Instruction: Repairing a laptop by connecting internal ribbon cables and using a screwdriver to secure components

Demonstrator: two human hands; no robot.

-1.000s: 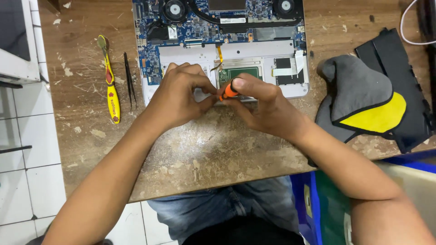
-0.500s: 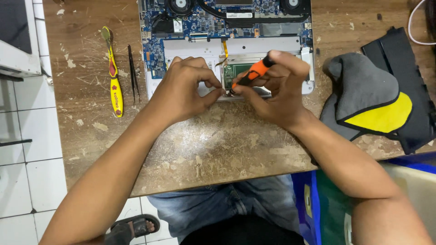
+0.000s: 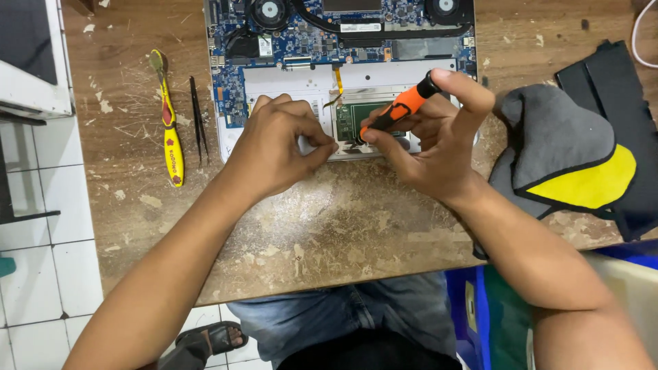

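Observation:
An opened laptop (image 3: pixel 288 82) lies on a worn wooden table (image 3: pixel 329 226), its blue circuit board and fans exposed. My right hand (image 3: pixel 439 144) grips an orange-and-black screwdriver (image 3: pixel 397 109), tip down on the near edge of the laptop by a green touchpad board (image 3: pixel 363 116). My left hand (image 3: pixel 274 147) rests on the laptop's white lower panel, fingertips pinched together right beside the screwdriver tip; whether they hold something small I cannot tell.
A yellow-handled tool (image 3: pixel 170 127) and black tweezers (image 3: pixel 199 120) lie left of the laptop. A grey, black and yellow cloth case (image 3: pixel 576 157) sits to the right. A white device (image 3: pixel 31 62) stands on the far left; tiled floor shows beneath.
The screwdriver has tilted up from lying low between my hands to standing steeply, handle now up and to the right. My left hand stays at the same spot.

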